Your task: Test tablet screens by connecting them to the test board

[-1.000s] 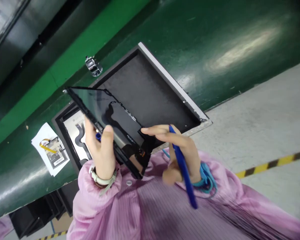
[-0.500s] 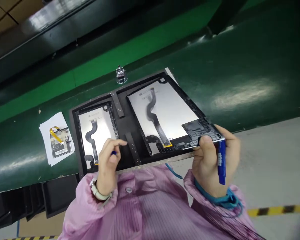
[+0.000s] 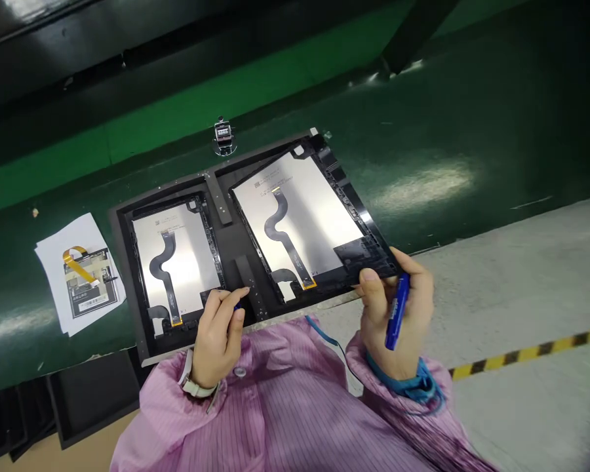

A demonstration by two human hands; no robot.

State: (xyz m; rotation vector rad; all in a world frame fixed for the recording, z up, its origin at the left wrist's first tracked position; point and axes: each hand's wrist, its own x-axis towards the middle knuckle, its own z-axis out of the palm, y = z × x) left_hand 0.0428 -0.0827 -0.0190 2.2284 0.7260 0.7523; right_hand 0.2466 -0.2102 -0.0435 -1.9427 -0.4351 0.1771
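Note:
My right hand (image 3: 398, 314) grips the lower right corner of a tablet screen assembly (image 3: 341, 219), thumb on top and fingers beneath. A blue marker (image 3: 397, 311) is also tucked between that hand's fingers. The panel is tilted over the right compartment of a black tray (image 3: 233, 242), its near right corner beyond the tray edge. My left hand (image 3: 219, 337) is closed on a small blue piece (image 3: 236, 306), perhaps a marker cap, mostly hidden by the fingers. It hovers by the near edge of a second screen assembly (image 3: 189, 259), lying in the left compartment.
On the green bench (image 3: 423, 144), white paper sheets (image 3: 54, 262) lie at left under a component with an orange flex cable (image 3: 81, 269). A metal tally counter (image 3: 223, 134) stands behind the tray. Black trays (image 3: 91, 400) sit below the bench at lower left.
The view has shifted, so the bench things appear farther left. The held panel has changed tilt, with its glare moved. My left hand's fingers have come closer together; both hands keep their hold.

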